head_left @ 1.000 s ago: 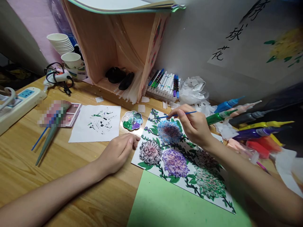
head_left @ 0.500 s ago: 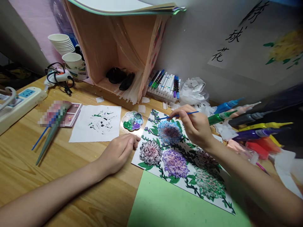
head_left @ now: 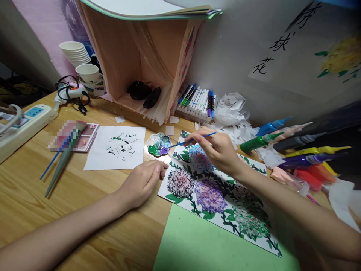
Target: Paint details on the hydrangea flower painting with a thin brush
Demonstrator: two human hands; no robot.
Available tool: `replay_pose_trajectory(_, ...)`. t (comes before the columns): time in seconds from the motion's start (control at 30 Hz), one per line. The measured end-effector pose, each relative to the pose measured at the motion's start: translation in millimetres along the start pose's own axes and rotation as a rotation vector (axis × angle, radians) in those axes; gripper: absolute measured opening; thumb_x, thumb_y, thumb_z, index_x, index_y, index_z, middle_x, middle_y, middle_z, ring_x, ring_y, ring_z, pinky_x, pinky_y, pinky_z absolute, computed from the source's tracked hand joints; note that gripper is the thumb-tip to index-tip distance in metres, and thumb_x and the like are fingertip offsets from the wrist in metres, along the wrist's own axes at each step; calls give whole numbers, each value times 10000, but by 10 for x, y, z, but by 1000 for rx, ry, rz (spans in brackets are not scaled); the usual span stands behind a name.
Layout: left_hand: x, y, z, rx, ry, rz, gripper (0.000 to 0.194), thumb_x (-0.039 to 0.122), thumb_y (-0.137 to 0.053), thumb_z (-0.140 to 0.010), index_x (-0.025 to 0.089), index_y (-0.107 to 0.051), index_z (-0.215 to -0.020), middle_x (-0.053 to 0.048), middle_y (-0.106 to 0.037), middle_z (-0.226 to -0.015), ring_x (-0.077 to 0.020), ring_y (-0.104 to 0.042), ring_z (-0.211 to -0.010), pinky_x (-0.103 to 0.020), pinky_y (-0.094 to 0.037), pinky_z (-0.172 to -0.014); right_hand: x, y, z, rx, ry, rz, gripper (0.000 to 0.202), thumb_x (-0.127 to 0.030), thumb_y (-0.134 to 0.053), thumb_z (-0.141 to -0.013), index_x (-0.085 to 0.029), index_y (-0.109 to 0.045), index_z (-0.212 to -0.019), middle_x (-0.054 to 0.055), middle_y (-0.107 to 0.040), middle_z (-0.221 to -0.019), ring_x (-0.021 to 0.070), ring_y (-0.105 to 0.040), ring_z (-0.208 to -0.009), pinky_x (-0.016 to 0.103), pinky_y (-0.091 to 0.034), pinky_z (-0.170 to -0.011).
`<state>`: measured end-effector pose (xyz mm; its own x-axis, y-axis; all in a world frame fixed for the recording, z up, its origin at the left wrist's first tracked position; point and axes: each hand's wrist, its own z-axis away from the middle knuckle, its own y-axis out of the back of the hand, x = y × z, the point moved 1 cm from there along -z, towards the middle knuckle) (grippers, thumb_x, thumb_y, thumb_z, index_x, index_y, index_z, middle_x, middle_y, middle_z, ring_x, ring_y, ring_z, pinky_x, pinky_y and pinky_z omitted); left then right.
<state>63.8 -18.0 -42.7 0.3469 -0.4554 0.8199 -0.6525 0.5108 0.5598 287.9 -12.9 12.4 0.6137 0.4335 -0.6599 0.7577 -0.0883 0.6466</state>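
A blue paintbrush (head_left: 194,139) is pinched in my right hand (head_left: 221,150), which is over the upper part of the painting (head_left: 210,195). The brush tip is at the right edge of the flower-shaped palette (head_left: 158,144), which holds green, purple and white paint. My left hand (head_left: 143,182) rests with curled fingers at the painting's left edge; whether anything is under the fingers is hidden. Several textured flowers in blue, purple, black-pink and green, with dark stems and green leaves, cover the painting. A paint-marked white sheet (head_left: 115,148) lies left of the palette.
Two brushes (head_left: 60,162) lie at the left by a power strip (head_left: 26,128). Paper cups (head_left: 87,73), a pink box (head_left: 121,56) and markers (head_left: 197,99) stand behind. Paint bottles (head_left: 259,142) and crumpled tissue (head_left: 232,109) are at the right. A green sheet (head_left: 197,241) lies in front.
My right hand has moved left with the brush, whose tip went from the painting's upper left to the palette's edge. My left hand has stayed in place.
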Motion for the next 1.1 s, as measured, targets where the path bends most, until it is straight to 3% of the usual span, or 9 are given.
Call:
replay_pose_trajectory(0.13, -4, 0, -1, 6, -8, 1, 365, 241, -240, -967, 166, -551, -790, -49, -639, -873, -153, -586, -969, -298, -444, -831, 54, 179, 59, 179, -57, 16, 348, -348, -382, -950, -197, -681, -852, 39, -694, -762, 136, -634, -690, 280, -494, -623)
replay_pose_trajectory(0.23, -14, -2, -1, 12, -13, 7, 357, 238, -244, -967, 167, -550, -797, -44, -632, -858, -151, -587, -967, -294, -446, -829, 140, 274, 133, 242, -76, 95, 346, -352, -389, -948, -208, -675, -818, 32, -685, -724, 132, -623, -648, 279, -484, -608)
replay_pose_trajectory(0.6, -31, -10, 14, 10, -4, 12, 349, 232, -250, -971, 170, -550, -804, -30, -626, -872, -141, -584, -987, -282, -441, -852, 238, 244, 231, 127, 23, 197, 319, -280, -393, -946, -217, -680, -822, 36, -695, -772, 145, -629, -724, 293, -475, -659)
replay_pose_trajectory(1.1, -23, -4, 8, 4, -4, -2, 363, 242, -239, -971, 175, -551, -798, -39, -640, -888, -151, -591, -980, -292, -449, -838, 212, 269, 219, 131, 27, 226, 333, -281, -375, -950, -212, -669, -809, 34, -687, -764, 145, -623, -729, 283, -464, -675)
